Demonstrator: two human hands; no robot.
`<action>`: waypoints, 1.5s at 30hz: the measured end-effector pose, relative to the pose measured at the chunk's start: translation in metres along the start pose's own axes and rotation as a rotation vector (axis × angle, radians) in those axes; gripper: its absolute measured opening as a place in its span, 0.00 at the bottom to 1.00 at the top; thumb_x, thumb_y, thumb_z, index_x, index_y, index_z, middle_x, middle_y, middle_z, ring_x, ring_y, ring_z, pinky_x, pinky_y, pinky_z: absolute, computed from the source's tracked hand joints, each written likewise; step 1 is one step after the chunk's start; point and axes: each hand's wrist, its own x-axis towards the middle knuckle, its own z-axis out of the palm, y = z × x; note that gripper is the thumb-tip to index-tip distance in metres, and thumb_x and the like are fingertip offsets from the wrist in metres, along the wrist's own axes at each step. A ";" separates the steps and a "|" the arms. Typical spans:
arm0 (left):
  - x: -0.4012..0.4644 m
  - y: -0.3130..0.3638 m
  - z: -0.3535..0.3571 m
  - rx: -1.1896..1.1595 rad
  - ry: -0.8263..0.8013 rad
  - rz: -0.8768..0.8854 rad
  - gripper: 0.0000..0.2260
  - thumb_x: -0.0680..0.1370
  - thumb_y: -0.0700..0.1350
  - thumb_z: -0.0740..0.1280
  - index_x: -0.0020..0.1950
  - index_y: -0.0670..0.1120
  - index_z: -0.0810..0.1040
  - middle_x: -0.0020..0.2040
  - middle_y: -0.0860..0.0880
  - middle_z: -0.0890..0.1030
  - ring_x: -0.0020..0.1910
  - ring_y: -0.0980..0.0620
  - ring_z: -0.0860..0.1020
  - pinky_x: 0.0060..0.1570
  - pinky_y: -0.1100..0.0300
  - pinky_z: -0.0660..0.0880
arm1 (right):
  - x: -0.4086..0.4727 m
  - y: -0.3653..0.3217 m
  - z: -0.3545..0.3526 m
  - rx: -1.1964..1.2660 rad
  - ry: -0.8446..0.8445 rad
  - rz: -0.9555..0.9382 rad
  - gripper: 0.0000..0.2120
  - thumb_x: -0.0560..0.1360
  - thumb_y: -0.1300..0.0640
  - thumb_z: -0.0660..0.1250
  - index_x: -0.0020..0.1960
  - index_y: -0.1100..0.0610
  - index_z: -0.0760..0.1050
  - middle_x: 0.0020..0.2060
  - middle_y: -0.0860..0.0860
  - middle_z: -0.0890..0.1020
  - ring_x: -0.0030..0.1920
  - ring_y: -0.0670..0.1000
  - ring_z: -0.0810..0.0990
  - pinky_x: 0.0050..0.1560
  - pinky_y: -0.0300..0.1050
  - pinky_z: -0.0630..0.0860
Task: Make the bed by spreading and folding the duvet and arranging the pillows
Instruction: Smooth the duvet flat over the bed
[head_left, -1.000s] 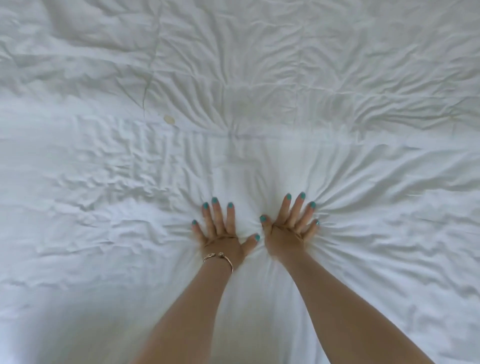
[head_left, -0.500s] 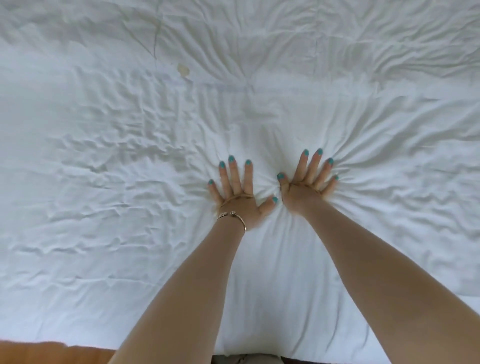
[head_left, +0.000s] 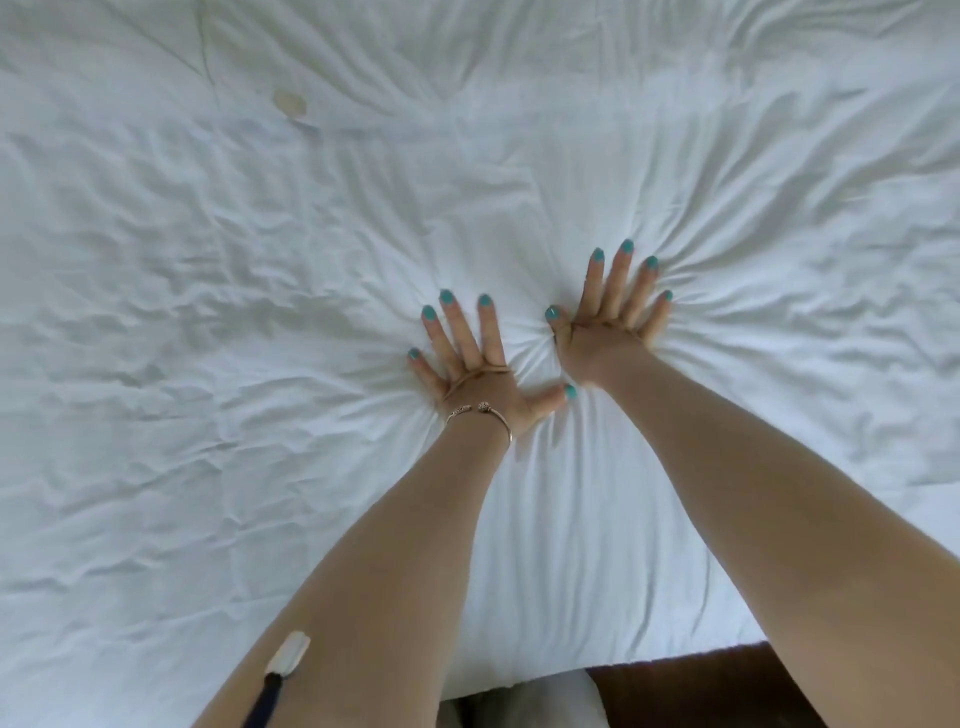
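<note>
A white, wrinkled duvet (head_left: 260, 312) covers the bed and fills nearly the whole head view. My left hand (head_left: 478, 369), with a bracelet at the wrist, presses flat on the duvet with its fingers spread. Just to its right, my right hand (head_left: 608, 322) also presses flat, fingers splayed, a little farther up the bed. Creases radiate outward from both palms. No pillow is in view.
A small yellowish stain (head_left: 291, 103) marks the duvet at upper left, beside a seam. The near edge of the bed (head_left: 649, 660) shows at the bottom, with dark floor (head_left: 691, 691) below it. A cable with a white end (head_left: 283, 670) hangs over my left forearm.
Both hands have slid farther up the duvet, away from the near edge, and my right hand now leads the left. The bed's near edge and the floor have come into view.
</note>
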 end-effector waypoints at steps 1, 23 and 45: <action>0.002 0.000 0.002 -0.001 0.012 -0.001 0.61 0.60 0.79 0.60 0.60 0.53 0.13 0.59 0.46 0.12 0.58 0.44 0.13 0.65 0.37 0.27 | 0.001 0.000 0.002 -0.009 0.017 -0.005 0.32 0.79 0.37 0.36 0.65 0.51 0.17 0.71 0.55 0.23 0.72 0.64 0.25 0.69 0.65 0.29; -0.157 -0.115 0.056 0.130 0.146 0.216 0.29 0.82 0.49 0.52 0.78 0.53 0.39 0.78 0.51 0.36 0.77 0.52 0.36 0.76 0.53 0.40 | -0.107 0.051 0.019 0.085 0.148 -0.261 0.32 0.82 0.43 0.52 0.79 0.51 0.43 0.79 0.50 0.45 0.78 0.54 0.44 0.76 0.53 0.47; -0.270 -0.428 -0.030 -0.201 -0.500 -0.024 0.27 0.77 0.55 0.59 0.74 0.50 0.63 0.73 0.48 0.67 0.69 0.47 0.67 0.69 0.52 0.64 | -0.421 -0.168 0.169 0.240 -0.694 -0.009 0.34 0.75 0.41 0.62 0.76 0.56 0.61 0.74 0.53 0.62 0.71 0.56 0.64 0.70 0.50 0.63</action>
